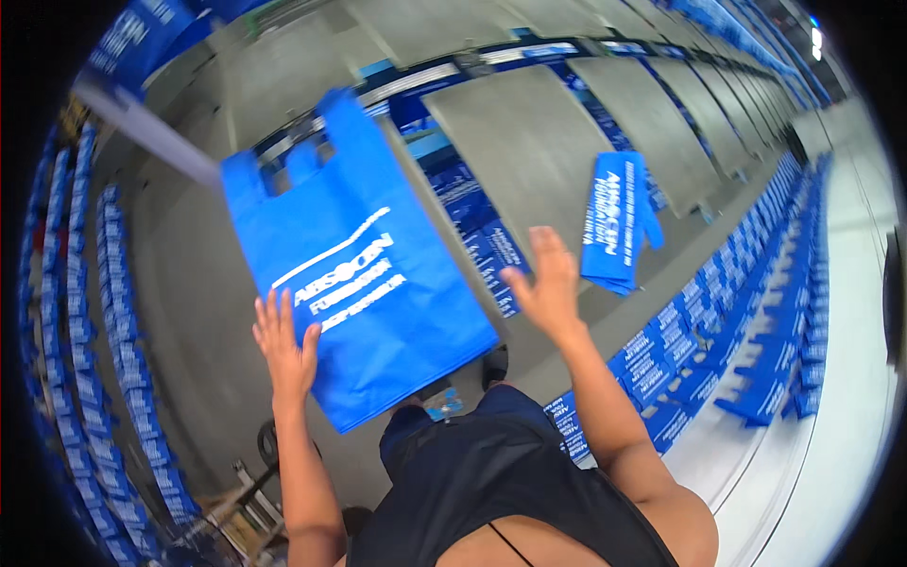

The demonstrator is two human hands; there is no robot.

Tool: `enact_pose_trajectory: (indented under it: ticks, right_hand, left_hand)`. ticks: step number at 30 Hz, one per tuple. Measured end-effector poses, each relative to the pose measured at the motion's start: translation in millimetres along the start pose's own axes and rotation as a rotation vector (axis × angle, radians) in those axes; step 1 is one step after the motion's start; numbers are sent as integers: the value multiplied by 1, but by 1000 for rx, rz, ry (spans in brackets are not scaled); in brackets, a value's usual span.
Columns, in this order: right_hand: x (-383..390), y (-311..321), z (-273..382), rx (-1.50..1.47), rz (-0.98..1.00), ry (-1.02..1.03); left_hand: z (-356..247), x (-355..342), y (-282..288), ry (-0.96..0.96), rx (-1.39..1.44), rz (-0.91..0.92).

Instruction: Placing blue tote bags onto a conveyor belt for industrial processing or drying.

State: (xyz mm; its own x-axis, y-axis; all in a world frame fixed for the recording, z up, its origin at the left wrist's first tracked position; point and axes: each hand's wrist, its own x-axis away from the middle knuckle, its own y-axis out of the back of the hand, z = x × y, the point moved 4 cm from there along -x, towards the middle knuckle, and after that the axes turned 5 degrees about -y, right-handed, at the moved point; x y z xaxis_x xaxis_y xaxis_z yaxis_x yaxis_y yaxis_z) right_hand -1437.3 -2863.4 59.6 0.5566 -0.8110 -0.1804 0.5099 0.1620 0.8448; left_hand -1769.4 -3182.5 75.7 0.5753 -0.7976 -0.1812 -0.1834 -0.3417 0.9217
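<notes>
A blue tote bag (378, 312) with white print lies spread flat in front of me, its two handle loops pointing away. My left hand (286, 348) rests on the bag's left side near its lower part, fingers stretched out and thumb apart. To the right of the bag, my right hand (550, 283) is held out with fingers spread and nothing in it. Just beyond that hand lies a folded blue bag (609, 222), also printed in white. My right hand appears apart from both bags.
Grey panels (520, 142) run in a row toward the far right, with blue printed items in the gaps. Long rows of folded blue bags line the left (132, 369) and the right (690, 321). A pale post (151, 132) slants in at upper left.
</notes>
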Motion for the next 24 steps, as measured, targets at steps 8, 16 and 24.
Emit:
enact_pose_trajectory:
  ticks: [8, 16, 24]
  right_hand:
    - [22, 41, -207, 368, 166, -347]
    - [29, 32, -233, 382, 142, 107]
    - [-10, 112, -154, -61, -227, 187]
  left_hand:
    - [-213, 41, -45, -416, 223, 29]
    - [-327, 55, -80, -615, 367, 128]
    - [-338, 53, -75, -657, 493, 159]
